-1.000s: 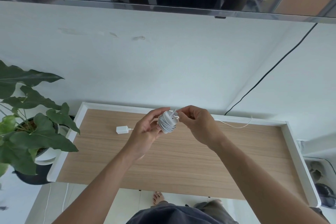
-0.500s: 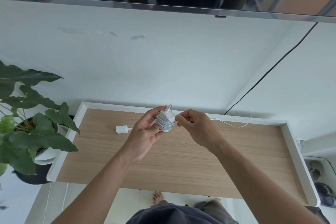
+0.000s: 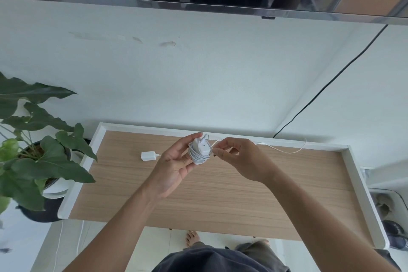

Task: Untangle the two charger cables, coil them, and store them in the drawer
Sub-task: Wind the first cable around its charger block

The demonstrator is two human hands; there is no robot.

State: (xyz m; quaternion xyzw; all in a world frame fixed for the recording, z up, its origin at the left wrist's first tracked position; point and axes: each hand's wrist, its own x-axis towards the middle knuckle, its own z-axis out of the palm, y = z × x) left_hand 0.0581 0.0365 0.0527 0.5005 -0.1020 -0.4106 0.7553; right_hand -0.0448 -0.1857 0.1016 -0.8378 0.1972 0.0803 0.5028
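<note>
"White charger cable coiled round its plug (image 3: 199,150), where is it sitting?"
"It is being held above the wooden tabletop (image 3: 220,194): left hand (image 3: 174,168) is gripping the bundle, right hand (image 3: 240,159) is pinching its loose strand. Small white adapter (image 3: 148,155) is lying nearby."

The charger (image 3: 202,147) held in the left hand (image 3: 174,168) is largely covered by the wound cable (image 3: 197,157), and its far side is hidden by the fingers gripping it. The stretch of cable pinched in the right hand (image 3: 240,159) is concealed behind those fingers, and where the loose end finishes, right of the grip at the back of the table (image 3: 220,205), cannot be made out. Left of the grip, the second charger's (image 3: 148,156) lead is lost behind the left hand, and the plant (image 3: 33,150) further left is cut off by the edge.
</note>
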